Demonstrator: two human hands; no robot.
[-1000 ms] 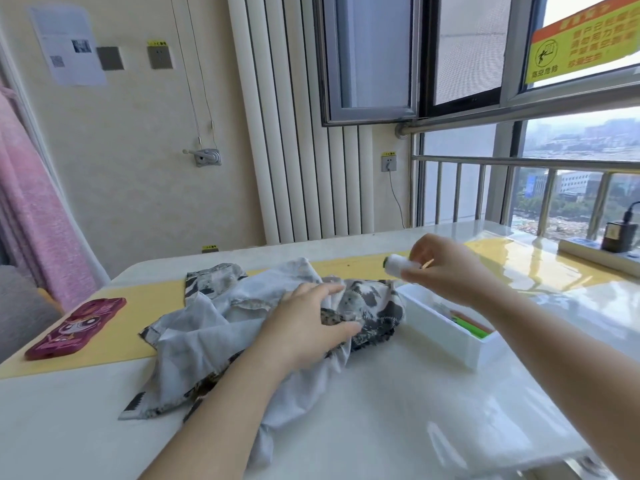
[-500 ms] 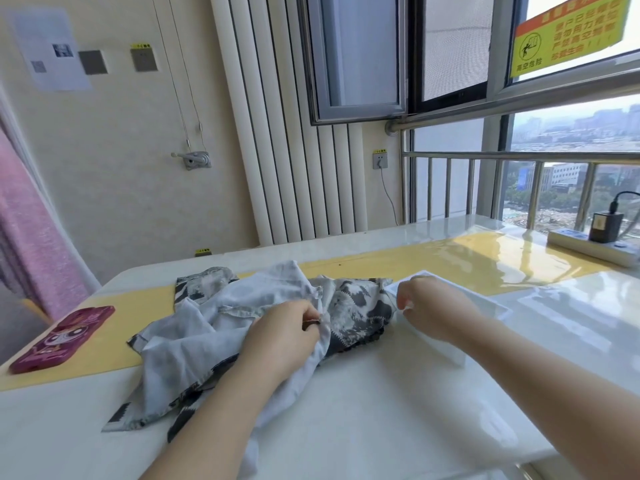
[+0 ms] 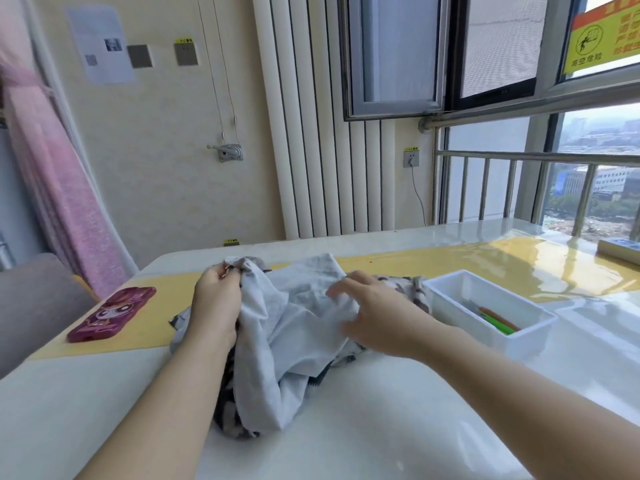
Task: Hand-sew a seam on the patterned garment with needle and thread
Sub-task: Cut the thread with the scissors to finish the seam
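Looking for the patterned garment [image 3: 287, 327]: where does it lie?

Crumpled in a heap near the middle of the white desk [image 3: 381, 427]. The pale inner side is mostly up, and the dark print shows at the near end and along the right edge. Its far part lies over the yellow strip [image 3: 450, 265] that runs across the desk.

And the left grip [image 3: 216, 306]?

Closed on cloth. The fingers curl round a bunched fold at the far left of the garment, and that fold stands a little higher than the rest of the heap.

What about the right grip [image 3: 374, 313]?

Wide. Its fingers [image 3: 341, 289] lie stretched out and spread over the pale cloth, touching it. They are blurred, yet none looks curled round the fabric.

What else is on the desk?

A white tray [image 3: 526, 344] sits just beside the garment's patterned right edge. It holds green and orange tools [image 3: 498, 322] too small to name. A pink phone [image 3: 110, 313] with a cartoon face lies partly on the yellow strip, well to the left. A power strip [image 3: 620, 249] sits at the far right, by the window railing.

And the arms?

Bare forearms come in from the near edge, one on each side of the heap.
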